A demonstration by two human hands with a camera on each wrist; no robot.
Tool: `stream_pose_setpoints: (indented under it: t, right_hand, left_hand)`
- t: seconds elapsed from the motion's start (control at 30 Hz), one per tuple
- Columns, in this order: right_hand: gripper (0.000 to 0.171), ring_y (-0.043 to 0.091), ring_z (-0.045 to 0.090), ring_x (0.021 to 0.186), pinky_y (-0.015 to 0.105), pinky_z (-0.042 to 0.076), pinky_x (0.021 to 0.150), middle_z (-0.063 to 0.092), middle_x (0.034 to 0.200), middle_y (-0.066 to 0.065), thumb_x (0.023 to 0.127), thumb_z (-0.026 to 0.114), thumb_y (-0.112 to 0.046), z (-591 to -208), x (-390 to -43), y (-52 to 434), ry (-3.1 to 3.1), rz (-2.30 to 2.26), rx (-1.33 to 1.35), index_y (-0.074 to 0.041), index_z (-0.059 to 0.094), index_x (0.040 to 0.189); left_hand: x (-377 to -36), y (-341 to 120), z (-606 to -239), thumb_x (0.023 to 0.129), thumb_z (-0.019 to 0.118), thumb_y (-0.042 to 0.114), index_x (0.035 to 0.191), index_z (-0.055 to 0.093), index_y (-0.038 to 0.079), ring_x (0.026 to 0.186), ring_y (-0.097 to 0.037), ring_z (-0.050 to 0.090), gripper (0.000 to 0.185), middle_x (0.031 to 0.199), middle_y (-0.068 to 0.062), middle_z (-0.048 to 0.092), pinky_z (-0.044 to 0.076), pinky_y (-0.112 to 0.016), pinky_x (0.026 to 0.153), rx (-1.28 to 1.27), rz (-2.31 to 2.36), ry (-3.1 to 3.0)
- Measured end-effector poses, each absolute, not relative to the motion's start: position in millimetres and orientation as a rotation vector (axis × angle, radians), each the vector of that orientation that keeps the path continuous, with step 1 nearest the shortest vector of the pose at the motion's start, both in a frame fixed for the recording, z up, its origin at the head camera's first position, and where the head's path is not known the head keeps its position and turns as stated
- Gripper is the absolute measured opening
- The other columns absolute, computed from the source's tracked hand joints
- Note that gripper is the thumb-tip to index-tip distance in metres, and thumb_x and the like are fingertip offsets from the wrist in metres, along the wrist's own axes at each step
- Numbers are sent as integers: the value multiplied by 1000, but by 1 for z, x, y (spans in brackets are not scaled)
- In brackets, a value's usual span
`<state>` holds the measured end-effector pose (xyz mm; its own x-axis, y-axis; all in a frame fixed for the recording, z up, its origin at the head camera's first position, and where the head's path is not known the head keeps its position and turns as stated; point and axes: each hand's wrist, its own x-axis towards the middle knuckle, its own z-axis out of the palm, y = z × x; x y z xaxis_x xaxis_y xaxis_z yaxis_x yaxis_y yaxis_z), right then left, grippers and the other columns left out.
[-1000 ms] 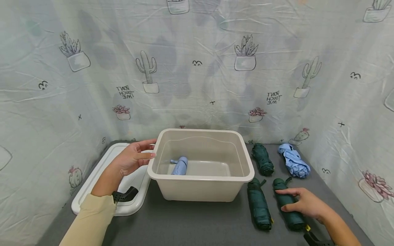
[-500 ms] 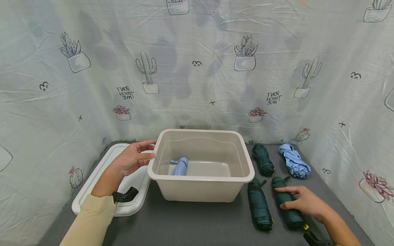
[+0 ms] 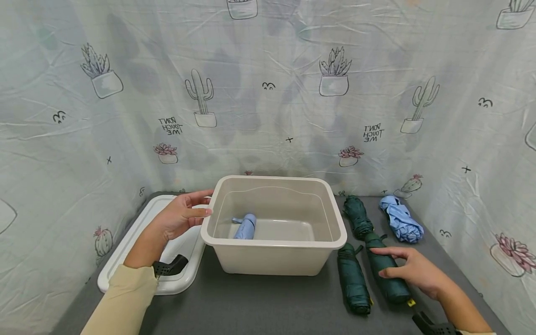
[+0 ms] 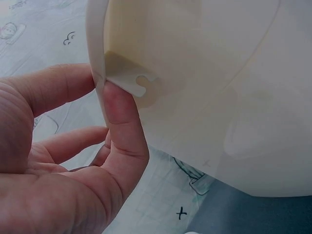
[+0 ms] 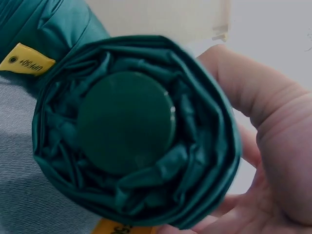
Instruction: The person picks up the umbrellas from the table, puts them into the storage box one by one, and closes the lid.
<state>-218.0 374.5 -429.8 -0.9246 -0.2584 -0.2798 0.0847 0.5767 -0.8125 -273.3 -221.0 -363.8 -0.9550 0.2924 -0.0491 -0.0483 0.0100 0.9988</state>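
Nearest to me, my right hand (image 3: 412, 272) was clamped on a dark green folded fabric umbrella (image 3: 387, 274), fingers and thumb curled round it; it lay on the grey tabletop (image 3: 272, 302) at right front. In the right wrist view the umbrella's round end cap (image 5: 126, 122) filled the pic, w/ a yellow tag (image 5: 27, 59) beside it. Just left of it lay a second dark green folded umbrella (image 3: 353, 279), close alongside, next to the bin.

My left hand (image 3: 180, 216) pinched the left rim of the beige rectangular plastic bin (image 3: 274, 242), thumb on the rim edge, fingers round the outside; left wrist view showed the thumb (image 4: 122, 122) pressed at the rim's lip. Under that arm lay a white plastic lid (image 3: 138, 242), flat on the tabletop, left of the bin.

Inside the bin, at bottom left, lay a light blue folded umbrella (image 3: 245, 226).

Further back on the right: a third dark green folded umbrella (image 3: 357, 217), its near end touching or almost touching the held one – couldn't tell which – and a loosely rolled light blue umbrella (image 3: 401, 224) beside it. Behind all, a pale cactus-print cloth backdrop (image 3: 268, 93).
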Motion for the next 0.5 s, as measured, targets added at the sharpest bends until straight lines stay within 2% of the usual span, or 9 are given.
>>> stream_pose_setpoints:
  t: [0.27, 0.4, 0.5]
  right_hand:
    - [68, 46, 38, 134, 44, 55, 91, 35, 158, 32, 86, 80, -17, -421, -219, 370, 2390, -1393, -166, -4, 54, 147]
    - [67, 35, 51, 123, 41, 58, 88, 31, 156, 36, 89, 77, -14, -414, -221, 368, 2281, -1481, -187, -6, 51, 150]
    - [63, 28, 60, 111, 42, 61, 87, 37, 150, 35, 92, 74, -11, -409, -223, 367, 2178, -1545, -216, -11, 52, 151]
  left_hand:
    - [-274, -221, -365, 92, 71, -1, 156, 35, -4, 92, -12, 70, 73, 119, -8, 54, 63, -26, 81, 265, 2037, 2047]
    - [-274, -221, -365, 93, 71, -2, 157, 34, -4, 91, -12, 70, 74, 119, -8, 54, 62, -26, 80, 268, 2041, 2038]
    - [-274, -221, -365, 93, 70, -2, 157, 34, -4, 91, -11, 70, 74, 119, -7, 54, 62, -26, 80, 265, 2042, 2036]
